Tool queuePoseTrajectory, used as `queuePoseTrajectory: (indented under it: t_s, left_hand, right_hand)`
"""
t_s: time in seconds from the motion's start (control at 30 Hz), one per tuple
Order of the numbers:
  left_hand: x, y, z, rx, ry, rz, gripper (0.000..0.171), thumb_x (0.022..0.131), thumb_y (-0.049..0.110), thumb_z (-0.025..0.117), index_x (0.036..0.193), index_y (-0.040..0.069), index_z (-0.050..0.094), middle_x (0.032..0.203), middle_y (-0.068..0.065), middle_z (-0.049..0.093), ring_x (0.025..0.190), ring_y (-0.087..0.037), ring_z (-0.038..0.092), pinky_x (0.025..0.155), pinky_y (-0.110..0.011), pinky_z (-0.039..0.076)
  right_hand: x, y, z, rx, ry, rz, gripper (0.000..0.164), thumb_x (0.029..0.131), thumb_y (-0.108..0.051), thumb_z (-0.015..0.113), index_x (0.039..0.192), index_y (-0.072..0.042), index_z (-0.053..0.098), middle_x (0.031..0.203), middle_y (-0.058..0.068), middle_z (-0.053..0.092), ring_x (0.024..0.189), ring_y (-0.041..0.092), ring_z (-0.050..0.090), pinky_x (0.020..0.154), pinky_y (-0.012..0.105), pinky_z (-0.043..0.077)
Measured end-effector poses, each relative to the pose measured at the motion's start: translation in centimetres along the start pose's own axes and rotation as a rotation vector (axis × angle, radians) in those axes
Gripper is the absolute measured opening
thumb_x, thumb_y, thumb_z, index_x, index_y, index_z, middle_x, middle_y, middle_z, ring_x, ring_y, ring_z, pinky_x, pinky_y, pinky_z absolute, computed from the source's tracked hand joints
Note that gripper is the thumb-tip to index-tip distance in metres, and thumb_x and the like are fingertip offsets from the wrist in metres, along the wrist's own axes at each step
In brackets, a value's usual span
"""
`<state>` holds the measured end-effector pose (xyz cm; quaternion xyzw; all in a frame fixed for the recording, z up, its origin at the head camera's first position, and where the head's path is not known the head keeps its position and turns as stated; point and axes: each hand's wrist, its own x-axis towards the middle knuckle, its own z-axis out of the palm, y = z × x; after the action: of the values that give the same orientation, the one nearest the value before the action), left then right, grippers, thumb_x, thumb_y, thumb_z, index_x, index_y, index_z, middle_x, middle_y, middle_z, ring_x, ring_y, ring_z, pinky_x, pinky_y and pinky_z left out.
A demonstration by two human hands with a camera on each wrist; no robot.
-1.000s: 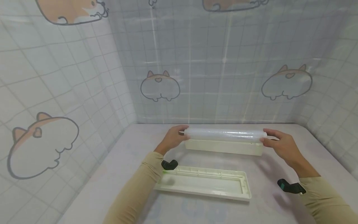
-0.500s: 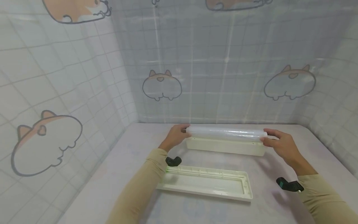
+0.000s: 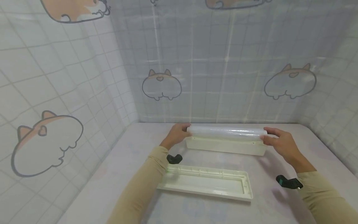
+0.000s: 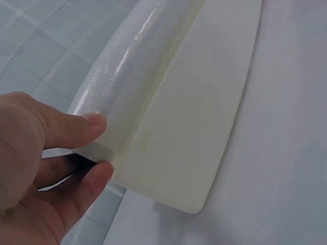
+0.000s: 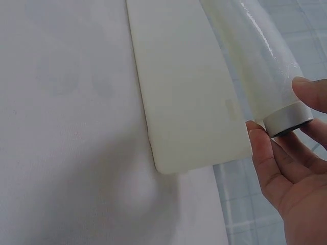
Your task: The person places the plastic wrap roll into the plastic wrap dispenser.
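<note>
A shiny roll of plastic wrap (image 3: pixel 226 133) lies level at the top of a long cream box (image 3: pixel 223 146) near the back of the table. My left hand (image 3: pixel 175 135) grips the roll's left end with thumb and fingers. At the opposite end my right hand (image 3: pixel 282 144) holds the roll the same way. In the right wrist view the roll's pale core end (image 5: pixel 288 118) sticks out between thumb and fingers. How far the roll sits inside the box is hidden by the box's front wall.
A cream rectangular lid (image 3: pixel 207 183) lies with its ribbed inside up on the table, nearer than the box. Behind the table hangs a grey tiled-pattern curtain (image 3: pixel 212 71) with cartoon dogs, which also covers both sides.
The head view has shifted slightly. Both hands keep hold of the roll's ends, and the roll stays over the box with little movement.
</note>
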<state>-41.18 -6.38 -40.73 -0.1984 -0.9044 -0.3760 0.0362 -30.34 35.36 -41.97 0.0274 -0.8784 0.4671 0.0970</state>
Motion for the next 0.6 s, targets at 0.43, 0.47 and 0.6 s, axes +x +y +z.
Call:
queuePoseTrajectory:
  t_s: [0.43,0.47,0.6]
  left_hand:
    - [0.49,-0.36,0.55,0.036,0.027,-0.003,0.054,0.090,0.019,0.073,0.140,0.005,0.058,0.134,-0.013,0.063,0.126,-0.027,0.057,0.108,-0.039,0.041]
    - [0.51,-0.37,0.58,0.042,0.025,-0.003,0.054,0.090,0.020,0.073,0.140,0.005,0.058,0.134,-0.012,0.063,0.126,-0.027,0.057,0.108,-0.039,0.041]
    - [0.54,-0.62,0.72,0.049,0.024,-0.002,0.053,0.091,0.021,0.073,0.140,0.005,0.058,0.131,-0.012,0.065,0.122,-0.027,0.060,0.104,-0.040,0.046]
  right_hand:
    - [0.35,0.18,0.06,0.018,-0.010,0.013,0.071,0.101,-0.038,0.058,0.153,0.003,0.034,0.149,0.032,0.040,0.121,0.049,0.052,0.098,0.068,0.038]
    - [0.32,0.17,0.05,0.018,-0.009,0.011,0.070,0.101,-0.038,0.058,0.153,0.003,0.034,0.149,0.032,0.040,0.121,0.049,0.052,0.098,0.067,0.038]
    - [0.28,0.01,0.00,0.000,-0.015,0.008,0.070,0.102,-0.038,0.057,0.152,0.004,0.034,0.148,0.032,0.040,0.121,0.049,0.052,0.099,0.068,0.038]
